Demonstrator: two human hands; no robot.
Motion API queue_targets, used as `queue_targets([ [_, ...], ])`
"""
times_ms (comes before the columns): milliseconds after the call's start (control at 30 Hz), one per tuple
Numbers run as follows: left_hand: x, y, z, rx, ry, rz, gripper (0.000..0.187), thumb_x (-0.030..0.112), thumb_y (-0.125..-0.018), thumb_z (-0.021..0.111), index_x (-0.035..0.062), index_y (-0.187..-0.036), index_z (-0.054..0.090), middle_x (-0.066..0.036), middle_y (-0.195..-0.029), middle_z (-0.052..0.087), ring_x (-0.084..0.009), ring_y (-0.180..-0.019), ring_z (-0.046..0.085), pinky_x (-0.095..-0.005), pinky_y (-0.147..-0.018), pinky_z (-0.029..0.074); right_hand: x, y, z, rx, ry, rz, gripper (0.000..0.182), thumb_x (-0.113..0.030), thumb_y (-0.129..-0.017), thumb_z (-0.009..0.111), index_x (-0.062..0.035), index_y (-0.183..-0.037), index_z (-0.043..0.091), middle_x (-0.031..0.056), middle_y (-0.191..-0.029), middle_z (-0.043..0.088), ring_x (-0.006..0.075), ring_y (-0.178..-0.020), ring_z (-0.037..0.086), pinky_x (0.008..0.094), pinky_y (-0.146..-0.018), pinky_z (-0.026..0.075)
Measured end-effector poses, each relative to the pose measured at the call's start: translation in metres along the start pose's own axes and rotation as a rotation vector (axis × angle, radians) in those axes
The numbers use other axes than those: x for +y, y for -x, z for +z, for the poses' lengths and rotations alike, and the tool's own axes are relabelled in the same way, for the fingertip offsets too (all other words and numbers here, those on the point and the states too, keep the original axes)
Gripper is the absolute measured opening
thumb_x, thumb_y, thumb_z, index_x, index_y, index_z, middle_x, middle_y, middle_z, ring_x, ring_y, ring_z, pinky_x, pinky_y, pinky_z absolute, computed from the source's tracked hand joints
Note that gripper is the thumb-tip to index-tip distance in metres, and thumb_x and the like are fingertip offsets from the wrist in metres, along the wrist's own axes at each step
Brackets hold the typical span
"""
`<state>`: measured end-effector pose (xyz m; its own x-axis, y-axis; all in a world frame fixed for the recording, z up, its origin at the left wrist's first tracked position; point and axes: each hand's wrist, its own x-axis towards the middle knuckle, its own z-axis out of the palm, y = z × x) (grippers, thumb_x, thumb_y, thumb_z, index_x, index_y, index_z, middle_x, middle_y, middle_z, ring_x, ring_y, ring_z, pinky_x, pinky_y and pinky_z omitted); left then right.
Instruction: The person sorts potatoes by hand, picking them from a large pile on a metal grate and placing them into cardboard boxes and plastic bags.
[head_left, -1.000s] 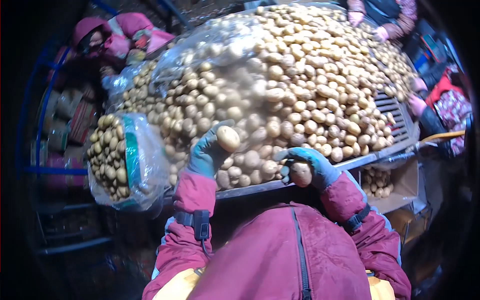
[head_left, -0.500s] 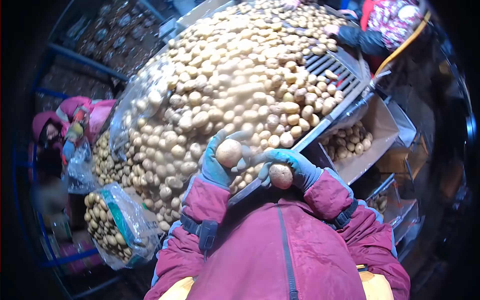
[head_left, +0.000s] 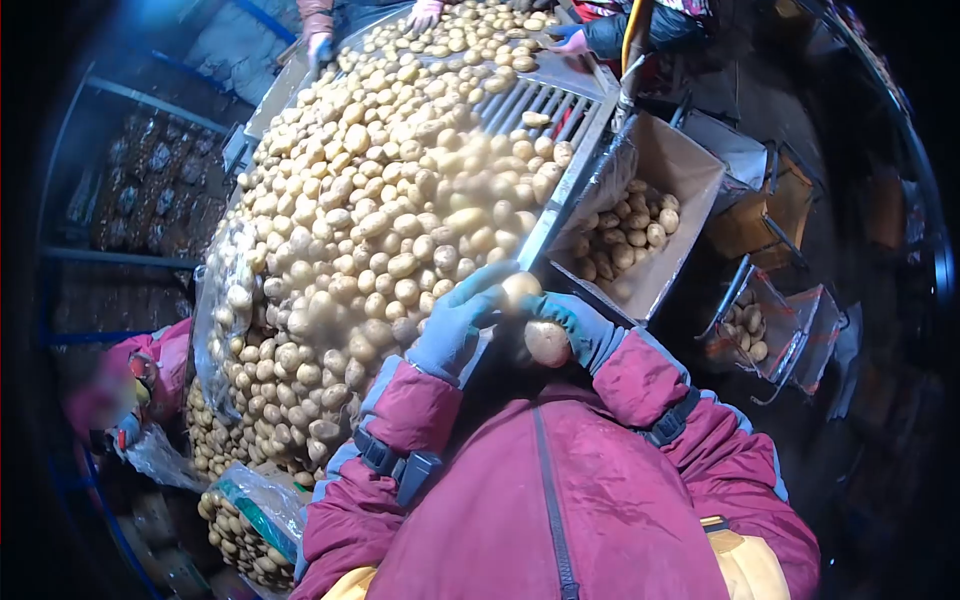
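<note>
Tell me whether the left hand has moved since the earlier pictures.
Yes: judged against the cardboard potato box, the left hand has moved rightward, nearer to it.

Blue gloves [head_left: 445, 342] meet a maroon jacket [head_left: 470, 500] with a dark zip [head_left: 553, 500] and black straps [head_left: 672, 418] round both sleeves [head_left: 415, 405].

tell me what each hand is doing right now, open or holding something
Left hand: at the upper potato; whether its grip is closed cannot be told.
Right hand: closed, holding the lower potato.
</note>
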<state>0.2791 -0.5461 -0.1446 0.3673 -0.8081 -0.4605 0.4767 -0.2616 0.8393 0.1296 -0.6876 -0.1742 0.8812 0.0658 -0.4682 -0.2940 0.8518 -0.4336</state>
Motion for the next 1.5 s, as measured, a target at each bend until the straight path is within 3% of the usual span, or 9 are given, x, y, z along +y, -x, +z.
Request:
queue_targets([
  [533, -0.014, -0.025, 0.031, -0.052, -0.11, 0.017, 0.051, 0.007, -0.086, 0.064, -0.0029, -0.136, 0.058, -0.015, -0.133, 0.063, -0.0232, -0.125, 0.059, -0.0349, -0.107, 0.046, -0.005, 0.053, -0.041, 0.051, 0.092, -0.199, 0.051, -0.016, -0.092, 0.066, -0.0069, -0.141, 0.053, 0.0098, -0.114, 0.065, 0.0185, -0.08, 0.066, 0.0333, -0.069, 0.059],
  [667, -0.033, -0.028, 0.002, 0.01, -0.235, -0.001, 0.049, 0.008, -0.092, 0.062, -0.0019, -0.14, 0.055, -0.011, -0.134, 0.062, -0.0213, -0.125, 0.058, -0.0332, -0.106, 0.045, 0.011, 0.083, -0.11, 0.221, -0.043, -0.289, 0.05, -0.013, -0.093, 0.064, 0.0037, -0.138, 0.049, 0.0218, -0.111, 0.071, 0.0287, -0.073, 0.073, 0.0409, -0.068, 0.063],
  [733, -0.057, -0.027, -0.027, 0.137, -0.416, 0.134, 0.044, 0.004, -0.096, 0.061, -0.0035, -0.139, 0.055, -0.012, -0.134, 0.062, -0.0205, -0.12, 0.06, -0.0315, -0.104, 0.048, 0.027, 0.11, -0.165, 0.398, -0.026, -0.343, 0.035, -0.018, -0.095, 0.061, 0.0102, -0.115, 0.06, 0.0283, -0.094, 0.071, 0.0386, -0.076, 0.073, 0.0468, -0.07, 0.063],
  [800, -0.067, -0.02, -0.048, 0.226, -0.693, 0.294, 0.047, 0.001, -0.092, 0.065, 0.0032, -0.138, 0.058, -0.012, -0.139, 0.058, -0.0225, -0.125, 0.057, -0.0345, -0.105, 0.047, 0.034, 0.139, -0.209, 0.592, -0.091, -0.447, 0.036, -0.021, -0.094, 0.065, 0.0101, -0.111, 0.061, 0.0308, -0.087, 0.07, 0.0419, -0.076, 0.073, 0.0499, -0.063, 0.062],
  [933, -0.09, -0.004, -0.086, 0.344, -1.28, 0.492, 0.057, 0.006, -0.084, 0.072, 0.0085, -0.139, 0.058, -0.017, -0.138, 0.056, -0.0334, -0.132, 0.051, -0.0429, -0.111, 0.041, 0.053, 0.201, -0.337, 0.696, -0.259, -0.44, 0.049, -0.026, -0.092, 0.068, 0.0046, -0.127, 0.053, 0.0272, -0.118, 0.065, 0.0492, -0.076, 0.067, 0.0648, -0.067, 0.058],
  [1033, -0.105, 0.009, -0.096, 0.319, -1.387, 0.432, 0.065, 0.01, -0.082, 0.074, 0.008, -0.144, 0.053, -0.019, -0.144, 0.051, -0.0368, -0.138, 0.044, -0.0461, -0.115, 0.036, 0.039, 0.239, -0.346, 1.149, -0.004, -0.35, 0.042, -0.033, -0.092, 0.069, -0.0044, -0.12, 0.056, 0.0222, -0.106, 0.067, 0.0447, -0.077, 0.068, 0.0606, -0.064, 0.057],
  [1133, -0.118, 0.013, -0.106, 0.276, -1.566, 0.411, 0.069, 0.017, -0.082, 0.073, 0.0087, -0.147, 0.05, -0.02, -0.149, 0.046, -0.0391, -0.144, 0.036, -0.0503, -0.119, 0.028, 0.045, 0.272, -0.373, 1.282, -0.065, -0.26, 0.048, -0.043, -0.089, 0.068, -0.0071, -0.119, 0.058, 0.0193, -0.105, 0.068, 0.042, -0.08, 0.068, 0.059, -0.069, 0.056],
  [1233, -0.127, 0.014, -0.11, 0.269, -1.707, 0.413, 0.065, 0.023, -0.085, 0.068, 0.0099, -0.147, 0.05, -0.019, -0.153, 0.043, -0.0396, -0.147, 0.033, -0.0517, -0.121, 0.024, 0.073, 0.3, -0.425, 1.172, -0.32, -0.223, 0.055, -0.053, -0.087, 0.066, -0.0099, -0.121, 0.06, 0.0162, -0.105, 0.068, 0.0387, -0.082, 0.066, 0.0559, -0.074, 0.055],
  [1500, -0.125, 0.014, -0.092, 0.323, -1.804, 0.375, 0.066, 0.021, -0.085, 0.063, 0.0112, -0.148, 0.049, -0.018, -0.155, 0.042, -0.0398, -0.147, 0.032, -0.0525, -0.12, 0.024, 0.094, 0.324, -0.445, 1.301, -0.282, -0.274, 0.054, -0.053, -0.086, 0.067, -0.0098, -0.119, 0.064, 0.0124, -0.105, 0.069, 0.0339, -0.085, 0.067, 0.0508, -0.077, 0.053],
])
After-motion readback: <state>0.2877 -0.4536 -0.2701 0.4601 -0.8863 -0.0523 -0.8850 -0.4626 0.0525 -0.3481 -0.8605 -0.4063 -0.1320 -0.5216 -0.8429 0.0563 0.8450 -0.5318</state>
